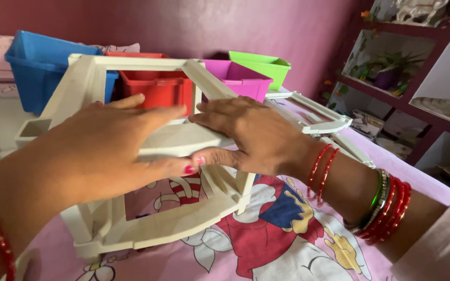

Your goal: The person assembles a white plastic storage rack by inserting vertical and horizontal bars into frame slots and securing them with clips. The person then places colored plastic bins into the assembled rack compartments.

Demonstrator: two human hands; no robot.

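**Both hands on the cream frame, bins waiting behind**

Pink bedsheet [287, 244] with a cartoon print covers the bed where I am working, and a deep magenta wall [183, 26] closes off the back. From my head view I see a cream plastic rack frame [147, 224] standing on the sheet, made of open rectangular sections joined at the corners, tilted a little toward me. My left hand [105, 151] lies flat over a cream cross panel [183, 140] in the middle of the frame, fingers stretched out and not closed around anything. My right hand [251, 135] presses the same panel from the other side, its fingers spread on top and the thumb tucked under the edge, so its grip pinches the panel lightly. The two thumbs almost touch. Red and green bangles [386, 208] sit on my right wrist.

Behind the frame stand four plastic bins in a row: a blue bin [42, 67] at the left, a red bin [154, 86] seen through the frame, a magenta bin [240, 78], and a green bin [261, 65] at the far end. Another loose cream frame piece [319, 117] lies on the sheet just beyond my right hand. Dark red wall shelves [407, 99] at the right hold a potted plant [386, 73].
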